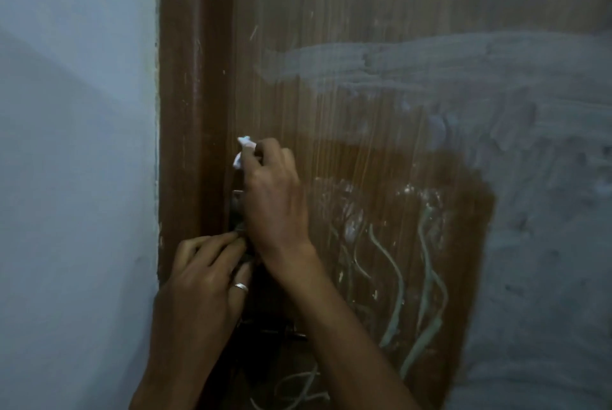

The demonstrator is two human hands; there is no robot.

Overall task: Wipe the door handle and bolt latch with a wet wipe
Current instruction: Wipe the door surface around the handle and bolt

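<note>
White crumpled wet wipe (244, 148) pokes out above the right hand's fingertips (265, 148), which pinch it tight against the door's left edge, a little above the middle of the frame. The right hand (275, 201) covers most of what it rubs. Just below it, the left hand (202, 280), wearing a plain silver ring (240, 287), curls its fingers onto a dark metal door fitting (237, 211) that shows in the gap between the two hands. The dim light leaves it unclear whether this is the handle or the bolt latch.

The step in hand appears to be the wiping of that fitting's upper end, steadied from below. The next move likely calls for drawing the wipe down its length and for the left hand to give way.

Around them stand the brown wooden door (364, 12), smeared with pale chalky streaks (430, 62), its darker frame (195, 111), and a blue-grey wall (76, 144) on the left.
</note>
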